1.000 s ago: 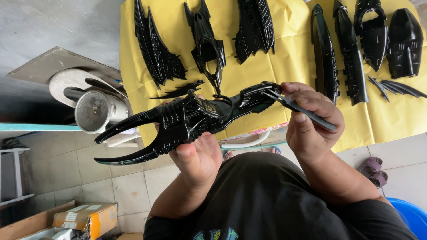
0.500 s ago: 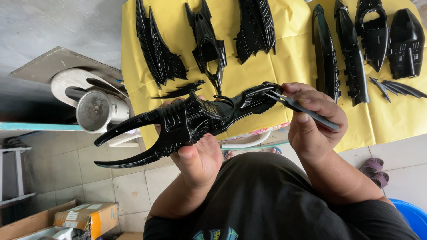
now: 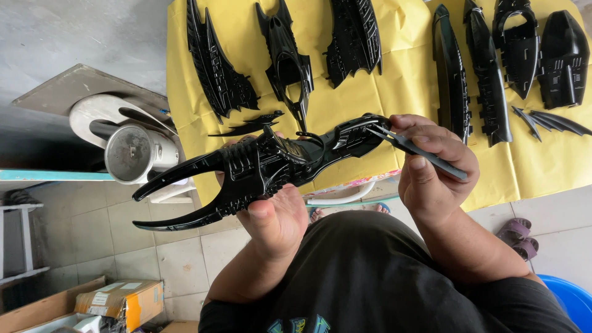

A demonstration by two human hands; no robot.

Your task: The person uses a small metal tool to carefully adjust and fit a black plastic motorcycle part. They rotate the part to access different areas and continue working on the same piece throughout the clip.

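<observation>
My left hand (image 3: 274,213) grips a long glossy black plastic model body (image 3: 246,166) with two curved prongs pointing left. My right hand (image 3: 431,169) pinches dark tweezers (image 3: 419,148), whose tips touch the model's right end (image 3: 364,129). Behind the hands lies a yellow cloth (image 3: 394,86) with several separate black model parts spread over it, such as a winged piece (image 3: 219,68) and a narrow hull piece (image 3: 290,61).
A grey metal canister (image 3: 132,154) and white curved pieces stand at the left by a teal shelf edge. Cardboard boxes (image 3: 120,302) sit on the tiled floor at lower left. A blue tub (image 3: 570,296) and sandals (image 3: 521,237) lie at lower right.
The tweezers' tips have shifted slightly at the model's right end. The left hand and the model stay almost still.
</observation>
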